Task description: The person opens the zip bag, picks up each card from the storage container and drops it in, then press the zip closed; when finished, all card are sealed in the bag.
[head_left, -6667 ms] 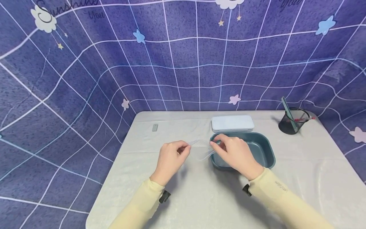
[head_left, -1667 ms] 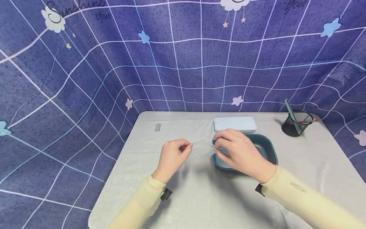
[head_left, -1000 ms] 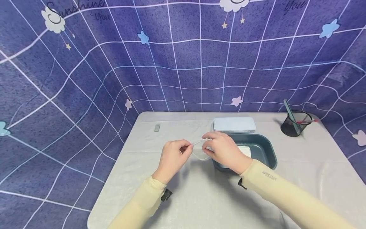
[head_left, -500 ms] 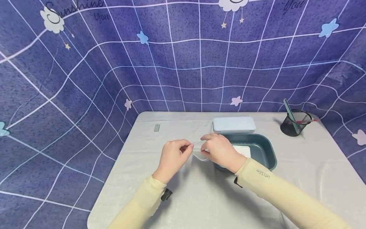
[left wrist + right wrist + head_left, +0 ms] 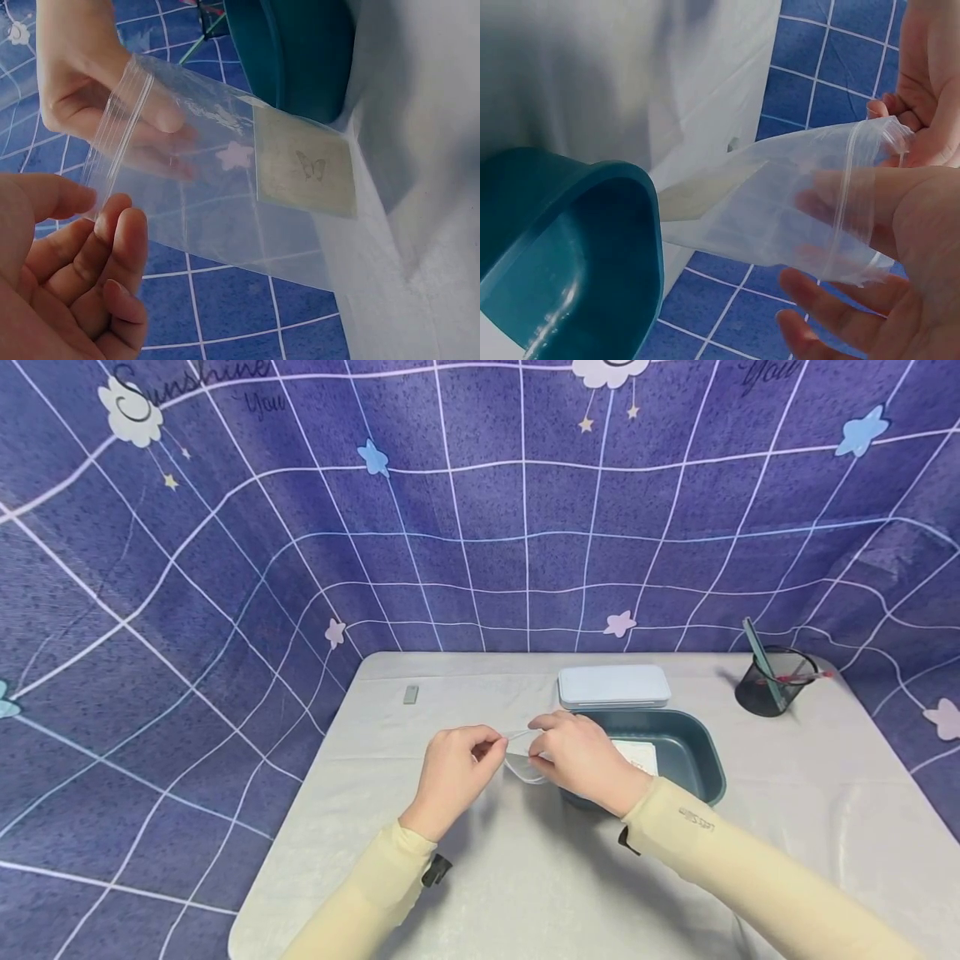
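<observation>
A clear zip-lock bag (image 5: 202,202) stretches between my hands, with its zip end at the left. My left hand (image 5: 453,772) pinches a corner of that zip end between thumb and forefinger. My right hand (image 5: 588,764) holds the bag near its mouth; its thumb or a finger shows through the plastic in the right wrist view, other fingers spread outside. Down at the bag's bottom lies a pale square card (image 5: 307,161) with a butterfly print. In the head view the card overlaps the teal basin (image 5: 712,760), partly hidden by my right hand.
A pale blue flat case (image 5: 613,686) lies behind the basin. At the back right stands a black mesh pen cup (image 5: 772,685) holding a teal flat stick and a red pen. A small grey block (image 5: 411,695) lies at the back left of the white-covered table.
Over the last seconds my right hand has shifted left toward the bag's mouth, and the pale card has come into view beyond it. Since half a second ago both hands are nearly still.
</observation>
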### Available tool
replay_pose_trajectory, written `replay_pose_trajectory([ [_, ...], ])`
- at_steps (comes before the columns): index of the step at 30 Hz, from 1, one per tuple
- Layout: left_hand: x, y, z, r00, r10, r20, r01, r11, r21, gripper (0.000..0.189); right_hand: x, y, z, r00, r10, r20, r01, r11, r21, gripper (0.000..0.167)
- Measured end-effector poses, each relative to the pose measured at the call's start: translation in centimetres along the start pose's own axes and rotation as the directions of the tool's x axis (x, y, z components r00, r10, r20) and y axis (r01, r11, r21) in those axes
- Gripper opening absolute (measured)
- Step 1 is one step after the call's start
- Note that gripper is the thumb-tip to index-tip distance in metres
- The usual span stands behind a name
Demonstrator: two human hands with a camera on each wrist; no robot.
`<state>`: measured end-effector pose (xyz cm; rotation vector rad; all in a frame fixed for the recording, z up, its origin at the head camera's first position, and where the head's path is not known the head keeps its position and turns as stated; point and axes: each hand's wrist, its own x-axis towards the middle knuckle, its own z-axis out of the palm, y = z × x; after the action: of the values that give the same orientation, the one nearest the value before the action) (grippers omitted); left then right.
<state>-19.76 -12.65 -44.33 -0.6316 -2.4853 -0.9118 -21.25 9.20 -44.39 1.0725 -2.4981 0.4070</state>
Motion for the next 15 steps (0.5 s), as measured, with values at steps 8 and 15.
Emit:
replay_pose_trajectory([
  [8,0.0,0.1,0.0,1.0,-0.004,-0.001,0.004,1.0,0.001,0.01,-0.8,0.1,-1.1,0.996,-0.018,-0.091,0.024,0.998,0.065,0.007],
  [15,-0.1,0.0,0.1,1.0,-0.002,-0.005,0.002,1.0,0.002,0.011,-1.6,0.2,-2.8,0.985,-0.004,-0.172,0.015,0.998,0.062,0.007],
])
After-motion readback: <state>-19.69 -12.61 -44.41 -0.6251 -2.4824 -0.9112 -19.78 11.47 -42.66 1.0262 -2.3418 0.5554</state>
